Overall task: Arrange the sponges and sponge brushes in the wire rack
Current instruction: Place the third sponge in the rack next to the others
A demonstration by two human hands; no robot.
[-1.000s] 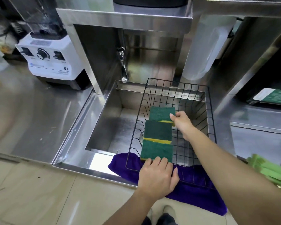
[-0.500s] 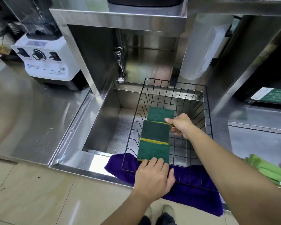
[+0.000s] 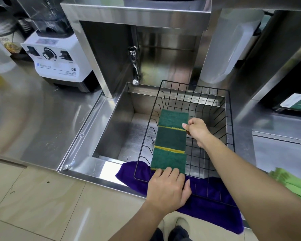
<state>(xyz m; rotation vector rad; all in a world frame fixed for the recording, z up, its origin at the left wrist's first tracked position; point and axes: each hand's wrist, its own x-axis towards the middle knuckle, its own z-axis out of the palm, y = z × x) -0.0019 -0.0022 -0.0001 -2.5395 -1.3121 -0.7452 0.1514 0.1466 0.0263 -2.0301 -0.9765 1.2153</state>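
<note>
A black wire rack (image 3: pixel 230 119) rests over the steel sink, its front on a purple cloth. Three green-and-yellow sponges stand in a row along the rack's left side: far sponge (image 3: pixel 173 118), middle sponge (image 3: pixel 170 139), near sponge (image 3: pixel 168 160). My left hand (image 3: pixel 167 190) rests at the rack's front edge, fingers touching the near sponge. My right hand (image 3: pixel 196 130) is inside the rack, thumb and fingers pinching the right edge of the far sponge where it meets the middle one. Green sponge brushes (image 3: pixel 292 184) lie blurred at the right edge.
The sink (image 3: pixel 122 136) has a tap (image 3: pixel 135 66) at its back. A white blender (image 3: pixel 57 58) stands on the steel counter (image 3: pixel 33 119) to the left. A purple cloth (image 3: pixel 212 211) hangs over the sink's front edge. A white plastic jug (image 3: pixel 231 42) stands behind the rack.
My right hand has slid slightly toward me along the right edge of the far sponge and closed into a pinch. My left hand has stayed at the near sponge.
</note>
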